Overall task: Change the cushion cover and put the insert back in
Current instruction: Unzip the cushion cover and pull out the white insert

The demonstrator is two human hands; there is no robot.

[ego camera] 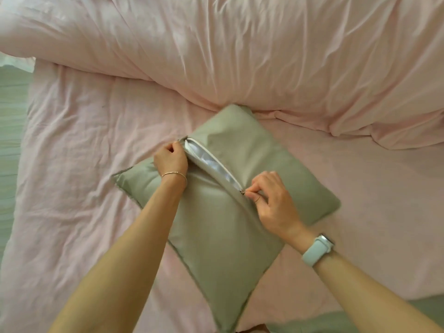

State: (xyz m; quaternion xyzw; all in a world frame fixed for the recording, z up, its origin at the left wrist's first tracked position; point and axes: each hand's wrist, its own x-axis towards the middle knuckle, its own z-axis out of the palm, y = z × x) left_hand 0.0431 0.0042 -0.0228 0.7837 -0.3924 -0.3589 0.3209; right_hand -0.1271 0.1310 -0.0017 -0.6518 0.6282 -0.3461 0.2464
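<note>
A square cushion in a sage-green cover [216, 231] lies on the pink bed sheet [72, 164], turned like a diamond. A zip runs across its upper face and is partly undone; the white insert [206, 162] shows through the gap. My left hand [170, 159] pinches the cover fabric at the far end of the zip. My right hand [266, 198] pinches the small metal zip pull [242, 192] near the middle of the cushion.
A bunched pink duvet [264, 56] fills the back and right of the bed, just beyond the cushion. Green fabric [336, 320] lies at the bottom edge. The bed's left edge and floor [12, 116] are at the far left.
</note>
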